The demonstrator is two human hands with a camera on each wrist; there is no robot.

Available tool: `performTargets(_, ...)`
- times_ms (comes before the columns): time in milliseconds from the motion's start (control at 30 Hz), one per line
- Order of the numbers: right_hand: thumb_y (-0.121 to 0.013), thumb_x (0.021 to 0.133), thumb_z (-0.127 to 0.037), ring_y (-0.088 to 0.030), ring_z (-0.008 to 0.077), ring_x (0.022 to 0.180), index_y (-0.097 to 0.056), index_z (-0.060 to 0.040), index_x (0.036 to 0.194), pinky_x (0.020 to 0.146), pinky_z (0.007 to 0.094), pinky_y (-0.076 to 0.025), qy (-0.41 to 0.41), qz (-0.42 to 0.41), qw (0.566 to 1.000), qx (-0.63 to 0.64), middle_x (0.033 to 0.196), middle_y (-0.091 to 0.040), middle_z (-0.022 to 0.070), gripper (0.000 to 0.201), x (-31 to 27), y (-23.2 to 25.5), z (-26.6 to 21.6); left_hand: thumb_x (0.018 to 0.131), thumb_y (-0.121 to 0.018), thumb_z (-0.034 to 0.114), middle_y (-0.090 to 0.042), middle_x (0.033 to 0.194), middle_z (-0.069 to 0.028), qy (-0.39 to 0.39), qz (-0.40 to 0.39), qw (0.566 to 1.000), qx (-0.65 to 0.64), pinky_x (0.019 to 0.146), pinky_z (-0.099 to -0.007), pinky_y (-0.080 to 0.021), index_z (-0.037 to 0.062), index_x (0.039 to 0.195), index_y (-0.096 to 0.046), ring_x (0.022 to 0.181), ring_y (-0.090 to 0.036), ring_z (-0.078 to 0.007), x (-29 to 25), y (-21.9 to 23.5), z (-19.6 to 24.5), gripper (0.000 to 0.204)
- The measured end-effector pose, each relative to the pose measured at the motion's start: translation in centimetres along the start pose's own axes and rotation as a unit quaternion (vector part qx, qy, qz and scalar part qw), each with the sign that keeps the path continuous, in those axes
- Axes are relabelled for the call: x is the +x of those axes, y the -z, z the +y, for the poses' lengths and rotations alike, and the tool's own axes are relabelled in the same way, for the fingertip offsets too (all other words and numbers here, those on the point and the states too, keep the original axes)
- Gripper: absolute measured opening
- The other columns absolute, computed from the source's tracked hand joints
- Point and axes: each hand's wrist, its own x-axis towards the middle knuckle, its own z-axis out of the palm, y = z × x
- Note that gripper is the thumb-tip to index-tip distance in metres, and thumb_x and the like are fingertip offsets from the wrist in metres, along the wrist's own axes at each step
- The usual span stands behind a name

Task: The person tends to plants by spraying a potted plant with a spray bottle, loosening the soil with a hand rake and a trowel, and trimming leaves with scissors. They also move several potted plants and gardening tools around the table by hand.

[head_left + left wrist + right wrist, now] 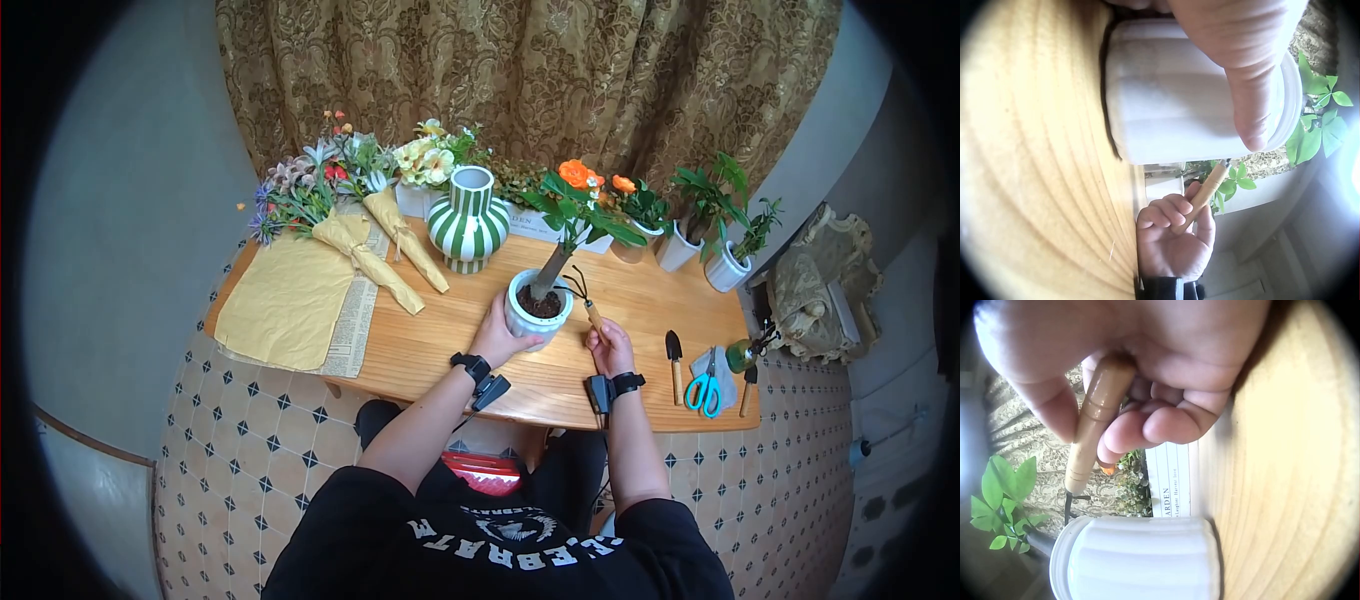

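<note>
A white ribbed plant pot (540, 325) with dark soil and a thick-stemmed green plant (552, 265) stands on the wooden table. My left hand (497, 335) holds this pot by its left side. In the left wrist view, the thumb (1250, 112) lies along the pot near its rim; the other fingers are mostly hidden. My right hand (611, 350), just right of the pot, grips the wooden handle (1097, 419) of a small hand rake (595, 315). The rake's thin black tines (575, 283) are at the pot's right rim, pointing up and toward the plant.
Behind the pot stands a green-and-white striped vase (468, 230). Wrapped bouquets (365, 255) and brown paper (285, 305) cover the left side. Potted plants (728, 268) line the back right. A small trowel (674, 365), blue-handled scissors (703, 393) and a green bottle (740, 356) lie or stand at the right.
</note>
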Motion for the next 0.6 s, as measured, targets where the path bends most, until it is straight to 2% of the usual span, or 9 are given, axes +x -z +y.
performTargets(533,-0.053,0.089,-0.01,-0.054,0.0145,0.067,-0.059,0.0042,0.102,0.062,0.0254,-0.045,0.0,-0.005,1.0,0.009,0.077,-0.06,0.0087,0.02,0.08,0.14,0.0,0.06,-0.085,0.028,-0.044,0.131,-0.02,0.002,0.001,1.0,-0.005,0.102,-0.039,-0.036,0.0004,0.134,-0.026,0.123,-0.043,-0.0312,-0.01,-0.03,0.01,0.099)
performTargets(600,-0.053,0.089,-0.01,-0.054,0.0145,0.067,-0.059,0.0043,0.102,0.062,0.0255,-0.045,-0.002,-0.004,1.0,0.006,0.078,-0.06,0.0086,0.021,0.08,0.03,-0.02,0.061,-0.085,0.025,-0.044,0.132,-0.0186,0.007,-0.002,1.0,0.003,0.104,-0.0384,-0.035,0.001,0.135,-0.025,0.124,-0.043,-0.0286,-0.03,0.0,0.06,0.099)
